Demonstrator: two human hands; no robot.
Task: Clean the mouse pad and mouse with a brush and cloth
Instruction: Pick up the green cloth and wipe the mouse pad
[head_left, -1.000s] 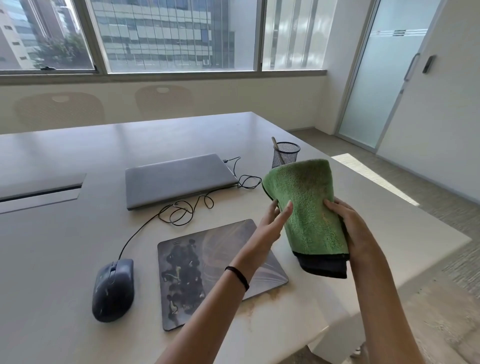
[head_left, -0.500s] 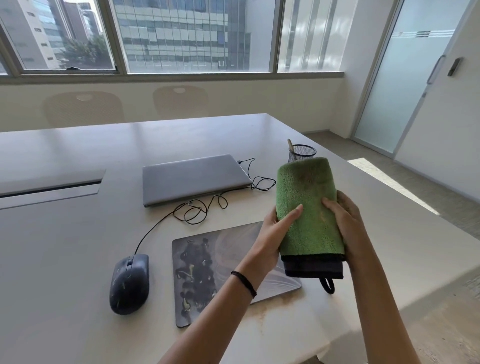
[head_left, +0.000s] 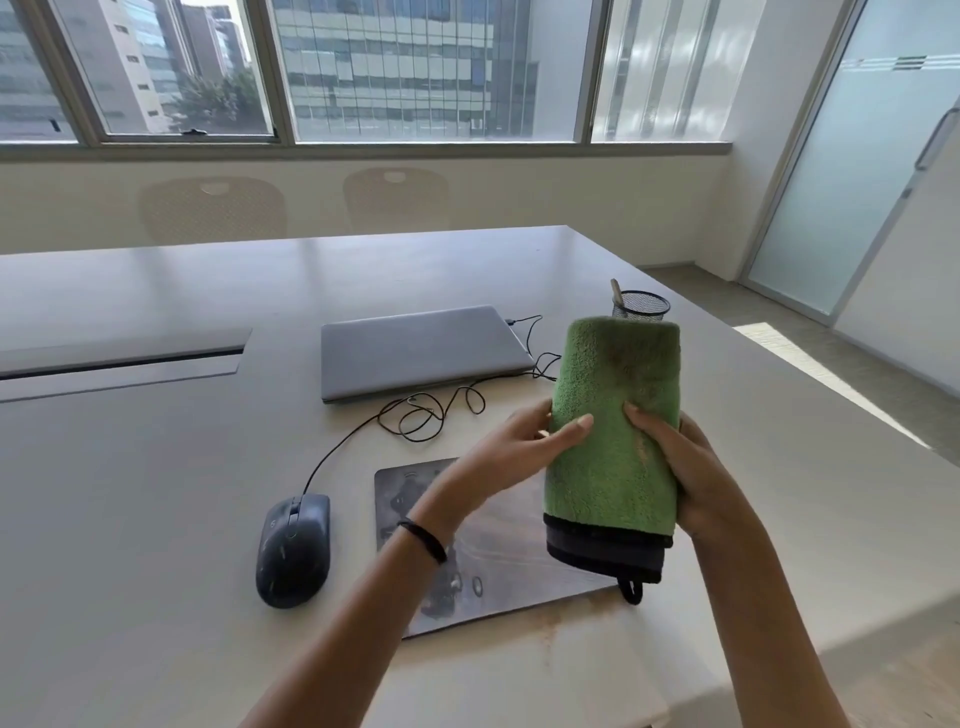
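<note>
The dark mouse (head_left: 293, 550) sits on the table (head_left: 130, 519) left of the smudged mouse pad (head_left: 498, 551), nose pointing away from me. Above the pad my left hand (head_left: 511, 452) and right hand (head_left: 691, 467) clasp the cloth (head_left: 613, 431) between them — thumbs pressed on its front. It is folded, fluffy green with a brownish stain and a dark hem — long axis upright, hanging loop at the bottom.

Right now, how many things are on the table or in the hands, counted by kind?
Mouse: 1
Mouse pad: 1
Closed laptop: 1
Mesh pen cup: 1
Green cloth, held by left hand and right hand: 1
Total: 5
</note>
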